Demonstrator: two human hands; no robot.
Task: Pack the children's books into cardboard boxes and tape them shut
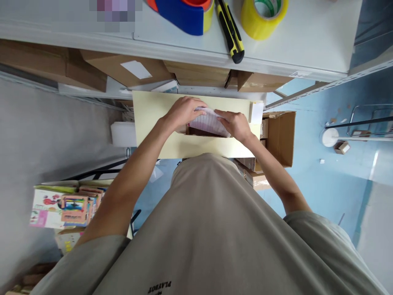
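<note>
I look straight down my chest at a pale yellow carton held open below the white table edge. A white and pink packet lies in the carton's opening. My left hand grips the packet's left end, fingers curled over it. My right hand presses on the packet's right end. Both hands touch the packet between the carton's flaps.
On the white table above lie a blue tape dispenser, a yellow and black utility knife and a yellow tape roll. Brown cartons sit under the table; an open one stands right. Colourful boxes lie lower left.
</note>
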